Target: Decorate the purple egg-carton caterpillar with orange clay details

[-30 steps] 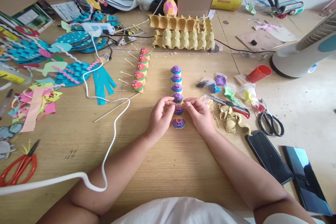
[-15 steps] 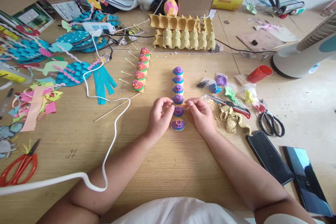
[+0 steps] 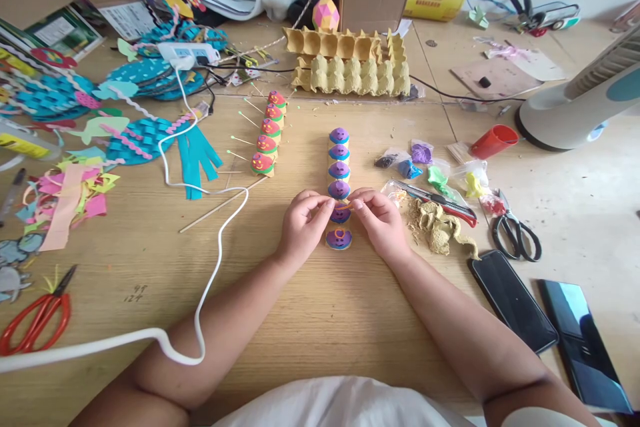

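A thin orange strip (image 3: pixel 343 206) is stretched between my two hands, above a purple and blue egg-carton cup. My left hand (image 3: pixel 306 223) pinches its left end and my right hand (image 3: pixel 381 221) pinches the other. Several purple cups with small faces (image 3: pixel 339 170) stand in a column running away from me. The nearest cup (image 3: pixel 339 238) has an orange loop on top. Further left stands a row of red and green cups (image 3: pixel 267 143) with thin green-tipped sticks beside it.
Right of my hands lie a utility knife (image 3: pixel 440 201), tan clay (image 3: pixel 440 227), bagged coloured clay (image 3: pixel 440 177), black scissors (image 3: pixel 517 233) and phones (image 3: pixel 515 300). A white cable (image 3: pixel 220 247) crosses the left side. Egg cartons (image 3: pixel 360 75) stand behind.
My fingertips have shifted slightly, and the orange strip between them now shows more clearly. The cups have stayed in place.
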The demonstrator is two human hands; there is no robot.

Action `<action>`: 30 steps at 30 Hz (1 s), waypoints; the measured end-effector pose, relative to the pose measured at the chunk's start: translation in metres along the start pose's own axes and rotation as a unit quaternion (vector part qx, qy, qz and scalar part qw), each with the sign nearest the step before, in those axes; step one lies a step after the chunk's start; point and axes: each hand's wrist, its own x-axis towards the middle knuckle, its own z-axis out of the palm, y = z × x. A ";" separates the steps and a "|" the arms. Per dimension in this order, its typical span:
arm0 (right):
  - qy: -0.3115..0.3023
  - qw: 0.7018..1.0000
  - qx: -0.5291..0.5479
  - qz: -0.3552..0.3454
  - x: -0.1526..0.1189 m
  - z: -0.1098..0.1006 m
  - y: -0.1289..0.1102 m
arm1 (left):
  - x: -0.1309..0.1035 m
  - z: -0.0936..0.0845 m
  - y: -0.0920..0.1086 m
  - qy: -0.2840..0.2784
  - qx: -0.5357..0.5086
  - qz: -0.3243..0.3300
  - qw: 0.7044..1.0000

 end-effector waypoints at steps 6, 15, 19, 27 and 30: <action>0.036 0.999 -0.019 0.009 0.000 0.001 -0.003 | -0.002 -0.001 0.002 0.042 -0.033 -0.001 0.999; 0.042 0.999 -0.026 -0.015 -0.001 0.000 -0.004 | -0.004 -0.005 0.007 -0.031 -0.009 0.015 0.999; 0.015 0.999 -0.011 -0.031 -0.001 -0.001 -0.004 | -0.004 -0.004 0.003 -0.018 -0.001 0.018 1.000; 0.016 0.999 -0.027 -0.009 0.000 -0.001 -0.004 | -0.002 -0.001 0.000 0.018 -0.020 0.002 1.000; 0.019 0.999 -0.032 -0.003 0.000 0.000 -0.005 | -0.001 0.000 0.000 0.022 -0.041 -0.008 0.999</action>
